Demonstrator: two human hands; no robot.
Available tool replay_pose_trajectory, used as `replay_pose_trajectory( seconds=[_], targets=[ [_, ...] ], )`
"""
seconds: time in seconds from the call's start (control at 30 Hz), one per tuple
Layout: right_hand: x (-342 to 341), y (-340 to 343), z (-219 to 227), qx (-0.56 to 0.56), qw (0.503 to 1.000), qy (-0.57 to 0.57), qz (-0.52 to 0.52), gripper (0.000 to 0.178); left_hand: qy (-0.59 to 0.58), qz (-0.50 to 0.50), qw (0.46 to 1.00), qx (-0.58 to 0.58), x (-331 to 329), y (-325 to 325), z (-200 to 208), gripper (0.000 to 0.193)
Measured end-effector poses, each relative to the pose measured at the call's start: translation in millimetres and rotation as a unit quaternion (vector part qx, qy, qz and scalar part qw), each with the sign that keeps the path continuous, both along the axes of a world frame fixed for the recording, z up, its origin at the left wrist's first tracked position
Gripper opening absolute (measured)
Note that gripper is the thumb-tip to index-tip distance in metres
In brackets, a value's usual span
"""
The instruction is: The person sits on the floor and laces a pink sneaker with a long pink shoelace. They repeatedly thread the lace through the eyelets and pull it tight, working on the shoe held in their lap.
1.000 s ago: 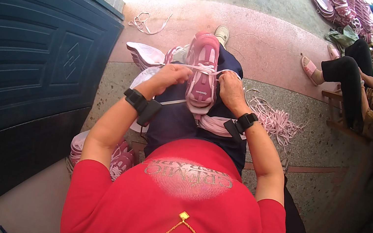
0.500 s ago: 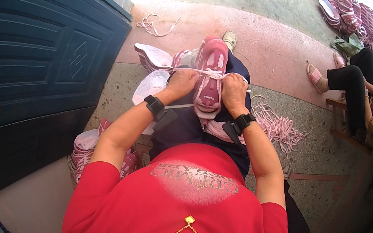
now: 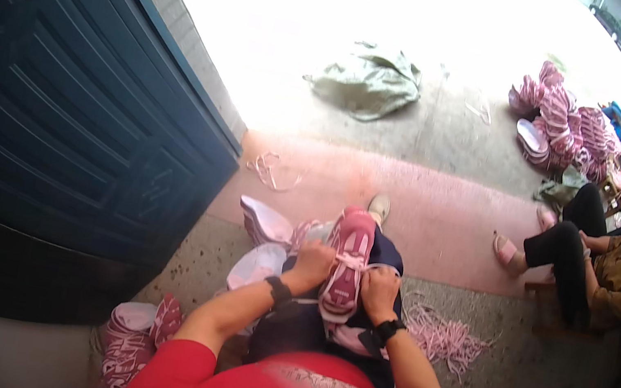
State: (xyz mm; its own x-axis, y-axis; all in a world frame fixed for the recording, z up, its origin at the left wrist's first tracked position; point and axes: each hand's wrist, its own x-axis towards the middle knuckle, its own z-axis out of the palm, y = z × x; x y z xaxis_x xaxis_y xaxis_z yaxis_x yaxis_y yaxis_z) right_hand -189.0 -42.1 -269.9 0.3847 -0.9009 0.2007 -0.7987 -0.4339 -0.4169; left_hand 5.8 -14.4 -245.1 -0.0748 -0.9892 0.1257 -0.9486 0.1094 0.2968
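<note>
A pink shoe upper (image 3: 340, 294) rests lengthwise on my lap, its toe pointing away from me. A pale lace (image 3: 352, 262) crosses its middle, knotted or looped there; I cannot tell which. My left hand (image 3: 312, 266) is closed beside the upper's left edge, on the lace. At the right edge my right hand (image 3: 379, 289) is closed too, gripping the lace's other side. Left of my lap lie stacked pink-and-white uppers (image 3: 266, 221) and another white-lined one (image 3: 256, 264).
A heap of pale laces (image 3: 444, 340) lies on the floor at right; a loose lace (image 3: 274, 172) lies ahead. A dark blue door (image 3: 74, 119) stands at left, uppers (image 3: 128, 341) near its foot. Beyond are a green sack (image 3: 368, 81), piled uppers (image 3: 563, 126) and a seated person (image 3: 596, 269).
The view has tilted up, so my hands and the upper sit lower in it and more ground shows ahead. My hands stay closed on the lace and look slightly closer together.
</note>
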Motion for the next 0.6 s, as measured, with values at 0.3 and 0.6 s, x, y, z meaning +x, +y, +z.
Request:
replay_pose_trajectory(
  seconds=[0.3,0.6],
  targets=[
    [-9,8,8,0.071,0.993,0.058,0.075,0.029,-0.097,0.036,0.99,0.092,-25,33,12,0.024],
    [-16,6,-15,0.081,0.984,-0.153,0.039,0.016,0.091,0.013,0.995,-0.04,-17,27,6,0.014]
  ],
)
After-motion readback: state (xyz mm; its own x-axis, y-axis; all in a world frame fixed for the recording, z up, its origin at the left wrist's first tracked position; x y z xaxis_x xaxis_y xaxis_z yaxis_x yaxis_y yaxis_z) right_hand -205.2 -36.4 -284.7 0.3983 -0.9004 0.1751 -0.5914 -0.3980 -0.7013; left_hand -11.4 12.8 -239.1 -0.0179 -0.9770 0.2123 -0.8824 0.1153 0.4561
